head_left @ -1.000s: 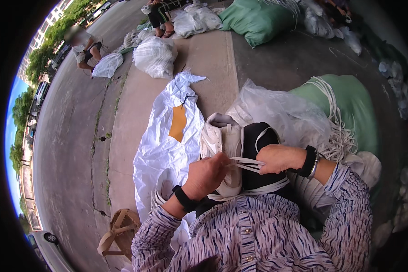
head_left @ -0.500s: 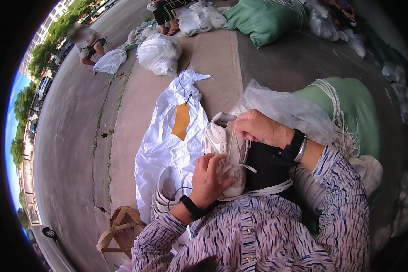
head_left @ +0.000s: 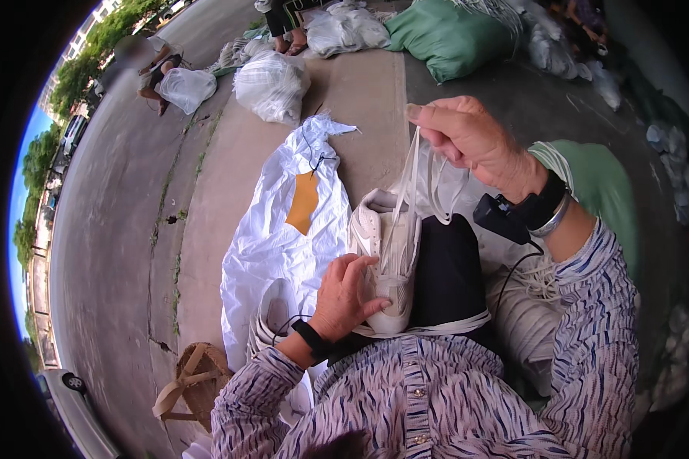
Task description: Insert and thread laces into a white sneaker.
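Observation:
A white and beige sneaker (head_left: 394,294) rests on my lap, toe toward me. My left hand (head_left: 343,298) grips it near the toe, the thumb lying over the toe cap and the fingers along its left side. Raised above the shoe's collar, my right hand (head_left: 467,141) pinches a white shoelace (head_left: 412,172) between thumb and fingers. The lace runs taut from the shoe's eyelets up to the pinch, and loose loops hang below that hand. Another white shoe (head_left: 278,306) stands to the left, beside my left wrist.
White plastic sheeting (head_left: 272,245) with an orange-brown patch (head_left: 303,203) covers ground at left. A woven basket (head_left: 199,382) stands near my left elbow. At right sits a green sack (head_left: 597,183) with white laces. Stuffed bags (head_left: 272,86) and seated people (head_left: 157,73) are farther off.
My right hand has risen up and to the right, away from the shoe, drawing the lace out long. My left hand stays on the shoe.

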The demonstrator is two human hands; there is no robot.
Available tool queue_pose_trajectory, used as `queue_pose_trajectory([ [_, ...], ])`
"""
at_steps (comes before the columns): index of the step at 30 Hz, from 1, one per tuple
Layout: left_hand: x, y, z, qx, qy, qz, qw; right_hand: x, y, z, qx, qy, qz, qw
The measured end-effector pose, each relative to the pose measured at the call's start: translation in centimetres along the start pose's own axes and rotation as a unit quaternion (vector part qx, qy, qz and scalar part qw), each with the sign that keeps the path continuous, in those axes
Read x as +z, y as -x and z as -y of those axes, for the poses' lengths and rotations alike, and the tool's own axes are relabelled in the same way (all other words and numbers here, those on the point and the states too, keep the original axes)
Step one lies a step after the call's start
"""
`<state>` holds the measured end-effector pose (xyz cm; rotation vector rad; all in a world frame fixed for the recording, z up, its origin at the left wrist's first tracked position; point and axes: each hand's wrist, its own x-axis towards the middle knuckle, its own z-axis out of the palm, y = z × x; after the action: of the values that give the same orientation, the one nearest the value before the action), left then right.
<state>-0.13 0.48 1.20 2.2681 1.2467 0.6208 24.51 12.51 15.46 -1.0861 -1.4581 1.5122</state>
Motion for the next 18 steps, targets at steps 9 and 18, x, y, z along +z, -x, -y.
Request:
queue_pose_trajectory([
  [9, -0.4, 0.0, -2.1, 0.127, -0.142, -0.003, 0.982, 2.1, 4.4, -3.5, 0.130, 0.167, 0.138, 0.968],
  [18, -0.1, -4.3, -5.0, 0.210, -0.302, 0.159, 0.916, 1.8, 6.8, -10.2, 0.146, 0.248, 0.100, 0.952],
])
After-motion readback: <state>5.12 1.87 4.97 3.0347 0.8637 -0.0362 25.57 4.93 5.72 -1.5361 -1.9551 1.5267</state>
